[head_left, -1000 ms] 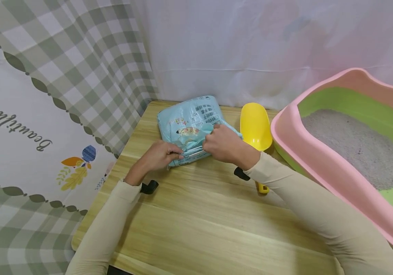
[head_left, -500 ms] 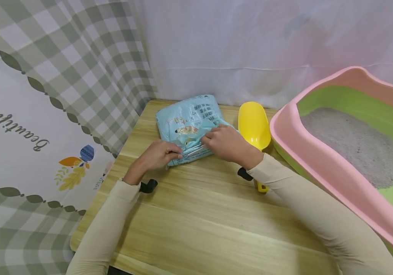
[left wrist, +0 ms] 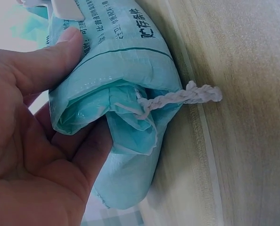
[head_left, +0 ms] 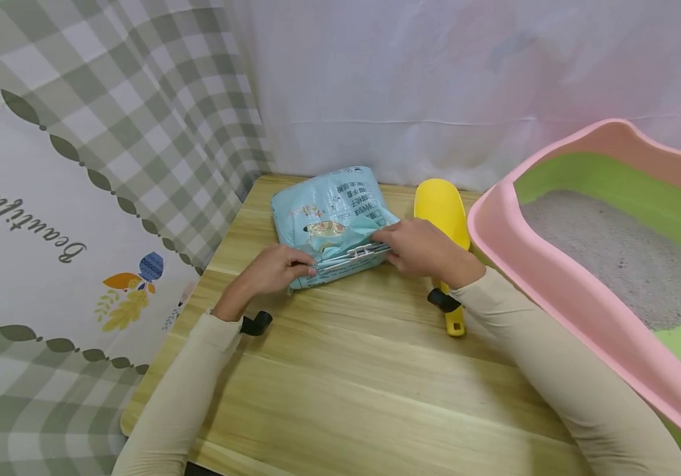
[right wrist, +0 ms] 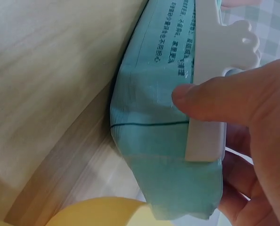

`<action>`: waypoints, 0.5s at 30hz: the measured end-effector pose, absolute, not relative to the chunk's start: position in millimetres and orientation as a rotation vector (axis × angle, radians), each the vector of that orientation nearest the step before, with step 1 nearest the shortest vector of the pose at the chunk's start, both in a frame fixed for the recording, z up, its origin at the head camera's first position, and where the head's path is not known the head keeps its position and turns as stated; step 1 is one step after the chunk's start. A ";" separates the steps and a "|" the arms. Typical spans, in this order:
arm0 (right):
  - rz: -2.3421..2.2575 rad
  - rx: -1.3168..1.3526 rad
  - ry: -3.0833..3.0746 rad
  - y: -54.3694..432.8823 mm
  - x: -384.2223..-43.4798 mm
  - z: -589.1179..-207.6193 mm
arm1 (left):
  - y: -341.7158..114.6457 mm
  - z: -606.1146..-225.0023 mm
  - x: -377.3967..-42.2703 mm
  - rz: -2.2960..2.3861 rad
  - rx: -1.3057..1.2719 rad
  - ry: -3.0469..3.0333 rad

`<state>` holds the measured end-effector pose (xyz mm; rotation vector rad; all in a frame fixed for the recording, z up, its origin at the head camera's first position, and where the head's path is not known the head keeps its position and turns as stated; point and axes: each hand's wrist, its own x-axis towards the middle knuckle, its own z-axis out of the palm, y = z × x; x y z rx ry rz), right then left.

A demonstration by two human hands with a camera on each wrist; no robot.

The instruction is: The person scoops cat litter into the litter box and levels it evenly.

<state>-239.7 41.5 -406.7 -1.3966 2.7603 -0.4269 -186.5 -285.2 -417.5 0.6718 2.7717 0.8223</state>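
Observation:
A light-blue plastic bag (head_left: 340,198), printed with dark characters, lies at the back of the table, its near end folded over. My left hand (head_left: 272,268) pinches the left end of that fold between thumb and fingers. A white bag clip (head_left: 367,250) runs along the fold. At its right end, my right hand (head_left: 424,248) grips clip and bag together; in the right wrist view the thumb (right wrist: 210,96) lies across the clip's edge and the fingers are behind. A braided white string (left wrist: 182,96) sticks out of the fold in the left wrist view.
Right of the bag lies a yellow scoop (head_left: 440,205), partly covered by my right hand. A pink-rimmed green litter box (head_left: 555,248) holding grey litter (head_left: 614,258) stands at the right. Curtains hang behind and left of the wooden table (head_left: 340,370).
My right hand has slid to the right along the fold, and the white clip now shows between the hands. The left hand keeps its hold on the bag's left end.

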 end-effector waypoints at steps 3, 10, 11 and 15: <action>-0.440 -1.406 2.765 41.5 -238.5 -406.1 | -284.4 -417.2 -186.2 0.832 0.646 2.775; -0.499 -1.447 2.767 40.6 -234.5 -407.0 | -279.5 -415.0 -179.6 0.808 0.555 2.818; -0.506 -1.448 2.768 40.7 -233.4 -407.1 | -278.5 -414.9 -178.1 0.788 0.561 2.834; -0.533 -1.449 2.782 42.2 -229.2 -408.5 | -272.2 -413.9 -172.9 0.677 0.630 2.908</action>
